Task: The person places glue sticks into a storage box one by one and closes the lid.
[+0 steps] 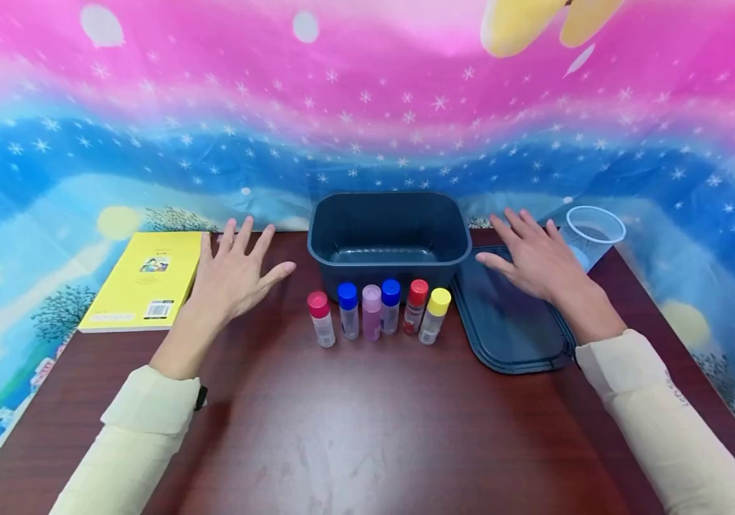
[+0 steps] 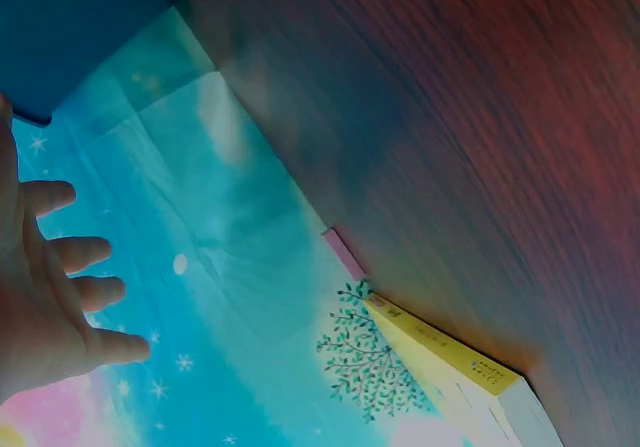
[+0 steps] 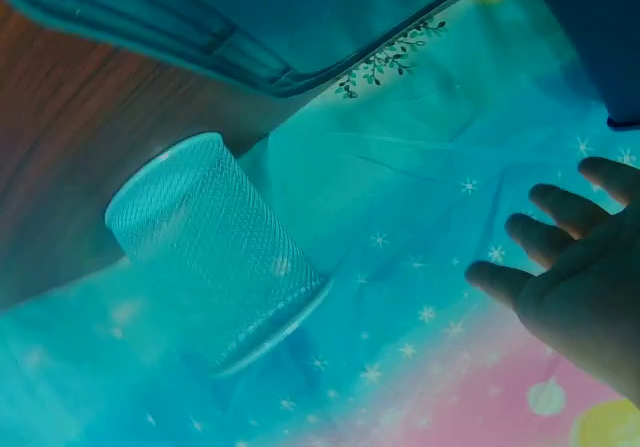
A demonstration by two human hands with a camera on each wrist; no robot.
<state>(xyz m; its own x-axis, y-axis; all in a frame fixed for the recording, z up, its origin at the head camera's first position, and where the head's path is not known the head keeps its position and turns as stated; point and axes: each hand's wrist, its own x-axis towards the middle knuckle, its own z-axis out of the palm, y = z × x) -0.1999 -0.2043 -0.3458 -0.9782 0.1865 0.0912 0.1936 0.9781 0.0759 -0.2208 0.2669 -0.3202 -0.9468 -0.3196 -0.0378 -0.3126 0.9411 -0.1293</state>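
My left hand (image 1: 231, 275) is spread, palm down, above the table beside a yellow book (image 1: 149, 279), and holds nothing. Over a dark lid (image 1: 515, 322) on the right, my right hand (image 1: 531, 254) is also spread with nothing in it. Between the hands stands a dark, open-topped plastic bin (image 1: 390, 268). In front of it, several small capped bottles stand upright in a row: a pinkish-red-capped one (image 1: 321, 322), blue-capped ones, a pink one (image 1: 372, 315), a red-capped one (image 1: 415, 307) and a yellow-capped one (image 1: 434, 318).
A light-blue mesh cup (image 1: 593, 232) stands at the back right, partly behind the right hand; the right wrist view shows its mesh side (image 3: 215, 247). Behind the brown table (image 1: 354, 429) hangs a pink and blue patterned cloth (image 1: 367, 107).
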